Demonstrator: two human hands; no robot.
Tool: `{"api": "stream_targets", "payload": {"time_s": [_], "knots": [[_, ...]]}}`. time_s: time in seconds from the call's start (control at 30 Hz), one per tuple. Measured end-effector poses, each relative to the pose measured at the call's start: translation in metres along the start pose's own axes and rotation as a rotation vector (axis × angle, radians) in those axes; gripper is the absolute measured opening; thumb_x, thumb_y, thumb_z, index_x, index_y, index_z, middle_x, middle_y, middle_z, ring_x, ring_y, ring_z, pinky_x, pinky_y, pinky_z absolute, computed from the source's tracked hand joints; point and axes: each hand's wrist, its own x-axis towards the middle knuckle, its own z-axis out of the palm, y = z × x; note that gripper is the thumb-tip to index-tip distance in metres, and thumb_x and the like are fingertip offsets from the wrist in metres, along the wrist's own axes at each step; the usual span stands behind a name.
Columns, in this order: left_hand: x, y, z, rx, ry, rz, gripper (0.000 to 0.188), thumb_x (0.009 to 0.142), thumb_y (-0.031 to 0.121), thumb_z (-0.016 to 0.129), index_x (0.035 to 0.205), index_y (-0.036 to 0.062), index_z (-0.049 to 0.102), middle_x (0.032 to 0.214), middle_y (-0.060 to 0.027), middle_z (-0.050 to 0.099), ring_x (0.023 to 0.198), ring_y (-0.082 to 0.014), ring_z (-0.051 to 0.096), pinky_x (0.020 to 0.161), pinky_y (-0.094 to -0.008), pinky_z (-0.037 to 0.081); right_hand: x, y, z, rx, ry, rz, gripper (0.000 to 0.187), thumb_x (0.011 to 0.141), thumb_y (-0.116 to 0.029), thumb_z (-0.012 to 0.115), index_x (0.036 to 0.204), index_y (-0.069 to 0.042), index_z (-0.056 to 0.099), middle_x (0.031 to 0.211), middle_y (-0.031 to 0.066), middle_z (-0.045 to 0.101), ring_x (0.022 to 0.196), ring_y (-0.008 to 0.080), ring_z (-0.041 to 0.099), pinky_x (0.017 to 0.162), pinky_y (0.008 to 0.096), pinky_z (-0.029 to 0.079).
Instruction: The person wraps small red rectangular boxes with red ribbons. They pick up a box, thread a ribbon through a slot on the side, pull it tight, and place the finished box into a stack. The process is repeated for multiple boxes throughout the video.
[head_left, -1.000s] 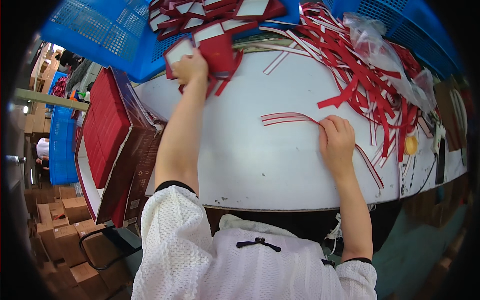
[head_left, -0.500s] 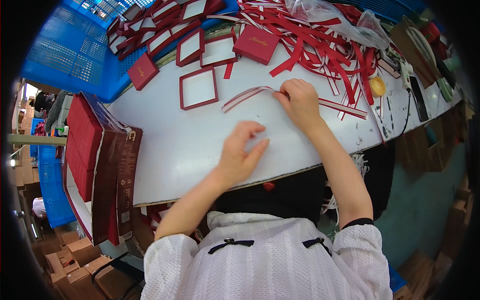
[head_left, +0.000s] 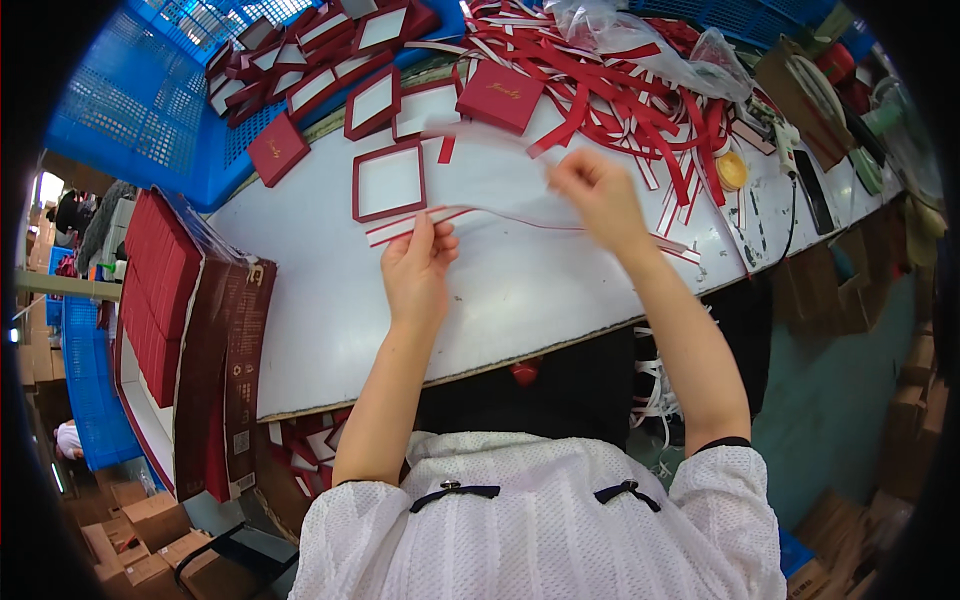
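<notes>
My left hand (head_left: 418, 262) pinches a red-and-white ribbon (head_left: 385, 234) near its left end, just below an open red box half (head_left: 421, 180) with a white inside. From there the ribbon runs right across the white table, passing below my right hand. My right hand (head_left: 603, 200) is raised over the table with thumb and fingers pinched together, partly smeared by motion. A blurred pale ribbon strip (head_left: 480, 132) trails leftward from its fingertips, in front of a closed-looking red box piece (head_left: 500, 97) with gold lettering.
A heap of red and white ribbons (head_left: 620, 95) lies at the back right under clear plastic. Red box halves pile up by a blue crate (head_left: 150, 110) at the back left. A carton of red boxes (head_left: 155, 300) stands left. A yellow roll (head_left: 731, 171) and dark phone-like slab (head_left: 813, 192) lie right.
My left hand has moved left and up and now grips the ribbon's left end. The ribbon has shifted left. My right hand has separated a strip from it, now blurred in the air.
</notes>
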Motion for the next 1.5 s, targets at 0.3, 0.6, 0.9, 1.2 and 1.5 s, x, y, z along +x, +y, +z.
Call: {"api": "stream_targets", "payload": {"time_s": [0.3,0.6,0.9,1.2,1.5], "knots": [[-0.045,0.024,0.018,-0.002,-0.250,0.016,0.016,0.082,0.015,0.051,0.079,0.0003,0.055,0.066,-0.0043,0.056,0.053,-0.0071,0.048,0.047,-0.0198,0.038,-0.060,-0.085,0.024,-0.068,-0.252,-0.139,0.026,0.074,-0.016,0.058,0.093,-0.002,0.047,0.067,0.0119,0.055,0.059,0.0276,0.054,0.054,0.0317,0.043],[-0.062,0.018,0.012,0.074,-0.358,-0.097,0.012,0.080,0.006,0.045,0.071,0.0006,0.051,0.059,-0.0059,0.054,0.046,-0.0093,0.047,0.041,-0.0202,0.037,-0.126,-0.082,0.001,0.487,-0.289,0.598,0.010,0.082,-0.012,0.048,0.080,-0.002,0.049,0.051,-0.0003,0.048,0.043,0.0029,0.044,0.040,0.0172,0.033],[-0.086,0.007,0.031,0.278,-0.513,-0.008,0.011,0.078,0.002,0.048,0.072,-0.0036,0.055,0.067,-0.0062,0.057,0.059,-0.0089,0.055,0.054,-0.0201,0.046,-0.128,-0.081,-0.006,-0.674,0.109,-0.548,0.025,0.057,-0.007,0.057,0.081,-0.001,0.056,0.073,0.0056,0.052,0.062,0.0169,0.051,0.053,0.0277,0.039],[-0.085,-0.006,0.040,0.836,-0.699,0.550,0.005,0.064,-0.004,0.053,0.064,0.0007,0.054,0.052,-0.0075,0.046,0.043,-0.0150,0.046,0.040,-0.0248,0.035,-0.147,-0.067,-0.015,-0.746,0.038,-0.460,0.015,0.057,-0.005,0.055,0.071,-0.002,0.053,0.063,0.0051,0.049,0.047,0.0162,0.045,0.042,0.0254,0.036],[-0.091,-0.025,-0.015,-0.064,-0.236,-0.131,0.009,0.078,0.005,0.048,0.083,-0.0003,0.054,0.071,-0.0090,0.058,0.060,-0.0134,0.055,0.055,-0.0247,0.046,-0.192,0.025,-0.104,1.445,0.505,0.374,0.016,0.081,-0.007,0.040,0.087,0.003,0.050,0.076,0.0094,0.056,0.061,0.0101,0.055,0.051,0.0202,0.045]]}}
